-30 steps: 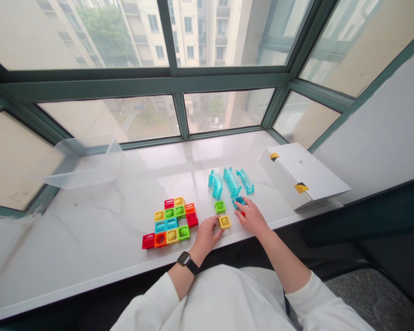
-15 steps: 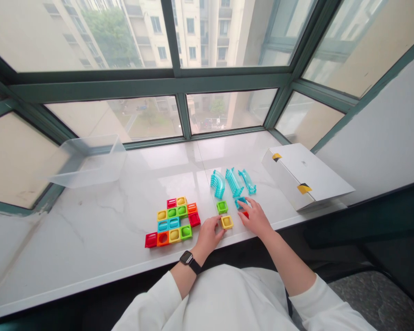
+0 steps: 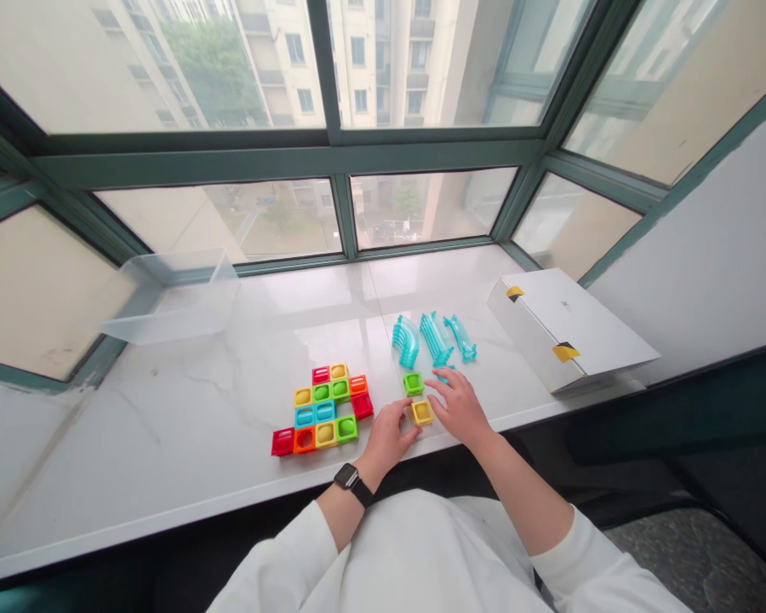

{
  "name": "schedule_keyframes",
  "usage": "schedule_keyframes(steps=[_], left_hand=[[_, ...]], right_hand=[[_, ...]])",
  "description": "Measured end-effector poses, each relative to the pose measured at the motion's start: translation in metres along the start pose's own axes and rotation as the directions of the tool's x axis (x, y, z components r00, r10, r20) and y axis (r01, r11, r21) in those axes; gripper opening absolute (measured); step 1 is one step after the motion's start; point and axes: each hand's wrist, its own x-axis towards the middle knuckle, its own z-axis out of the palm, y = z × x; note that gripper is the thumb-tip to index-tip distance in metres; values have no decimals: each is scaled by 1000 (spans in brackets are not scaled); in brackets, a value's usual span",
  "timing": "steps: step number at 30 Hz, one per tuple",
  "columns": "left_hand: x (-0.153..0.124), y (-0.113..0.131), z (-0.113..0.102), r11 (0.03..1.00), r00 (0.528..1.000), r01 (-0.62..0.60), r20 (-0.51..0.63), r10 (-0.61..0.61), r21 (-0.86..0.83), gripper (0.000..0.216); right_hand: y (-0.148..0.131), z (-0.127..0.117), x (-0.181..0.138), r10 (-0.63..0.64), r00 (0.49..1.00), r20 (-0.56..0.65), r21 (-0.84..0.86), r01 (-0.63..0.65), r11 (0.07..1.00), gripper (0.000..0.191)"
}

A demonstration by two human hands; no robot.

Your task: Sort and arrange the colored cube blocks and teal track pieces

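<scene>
My left hand [image 3: 386,434] pinches a yellow square block [image 3: 421,413] near the front edge of the white marble sill [image 3: 185,426]. My right hand [image 3: 458,406] lies just right of it with fingers stretched out flat. Its fingertips reach toward a green square block [image 3: 412,383]. It covers the small blue and red pieces that lay there. Left of my hands sits a flat cluster of joined coloured square blocks [image 3: 322,409]. Behind the green block lie three cyan curved and straight track pieces [image 3: 434,336].
A white cardboard box [image 3: 568,328] with yellow tape rests at the sill's right end. A clear plastic tub [image 3: 172,294] stands at the back left, against the green window frame [image 3: 281,157]. A dark watch is on my left wrist.
My right hand has slid left, from the blue and red pieces toward the green block, and now hides them. My left hand has stayed on the yellow block.
</scene>
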Motion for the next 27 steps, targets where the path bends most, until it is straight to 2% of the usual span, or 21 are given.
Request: schedule_keyframes(steps=[3,6,8,11,13,16,18,19,21,24,27], left_hand=[[-5,4,-7,997,1000,-18,12,19,-74,69],[-15,12,-26,990,997,-80,-28,77,-118,66],[-23,17,-49,989,991,-109,-84,101,-95,53],[-35,20,-95,993,976,-111,-193,103,-33,31],[-42,15,-128,998,941,-52,-332,57,25,21],[-53,-4,-170,990,851,133,-516,-95,37,30],[-63,-21,-190,968,792,252,-579,-195,18,31],[-69,-30,-198,957,781,290,-582,-226,17,34],[-83,-48,-208,943,790,332,-553,-265,23,41],[-101,-69,-214,940,864,328,-431,-259,91,46],[-112,-81,-214,940,925,295,-299,-236,171,56]], right_hand=[[-17,2,5,-44,999,-25,64,46,997,30],[-30,2,9,-79,995,-64,117,87,989,30],[-38,4,12,-100,991,-86,154,112,982,29],[-49,8,14,-123,987,-99,213,142,967,30],[-56,12,16,-145,984,-99,250,166,954,31],[-69,17,18,-174,981,-80,292,190,937,31],[-78,21,20,-188,981,-37,309,190,932,33],[-83,25,21,-198,980,-8,313,191,930,34],[-93,34,23,-228,972,60,310,199,930,36],[-110,52,26,-300,935,189,275,243,930,44],[-131,72,31,-368,868,333,212,311,926,56]])
